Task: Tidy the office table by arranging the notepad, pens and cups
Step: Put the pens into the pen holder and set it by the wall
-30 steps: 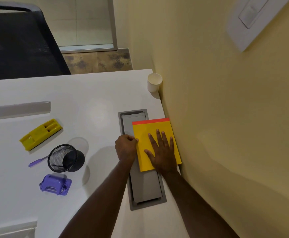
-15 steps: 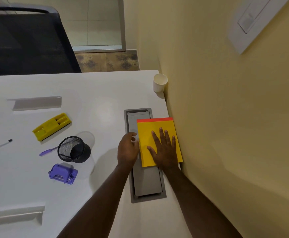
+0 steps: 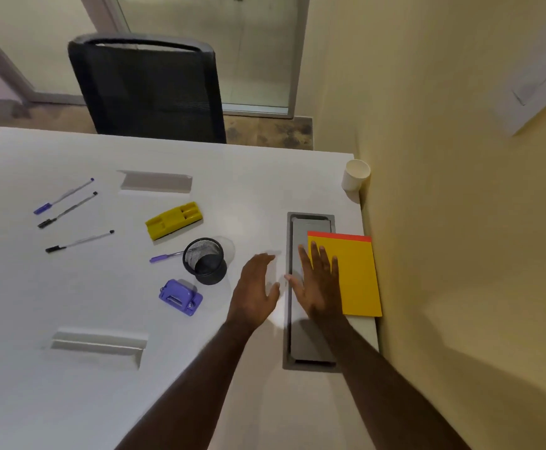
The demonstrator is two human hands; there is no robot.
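A yellow notepad (image 3: 357, 274) with a red top strip lies flat against the wall at the table's right edge. My right hand (image 3: 318, 284) hovers open just left of it, fingers overlapping its left edge. My left hand (image 3: 257, 287) is open beside it, holding nothing. A black mesh pen cup (image 3: 205, 259) stands left of my hands, with a purple pen (image 3: 164, 256) lying behind it. Three more pens (image 3: 67, 211) lie scattered at the far left. A white paper cup (image 3: 355, 175) stands in the far right corner by the wall.
A grey cable hatch (image 3: 310, 336) is set into the white table (image 3: 102, 287) under my right hand. A yellow eraser block (image 3: 174, 219) and a purple hole punch (image 3: 180, 297) lie near the pen cup. A black mesh chair (image 3: 148, 89) stands behind the table.
Both hands have come off the notepad and shifted left, fingers now spread. The view has swung left, bringing the scattered pens into sight.
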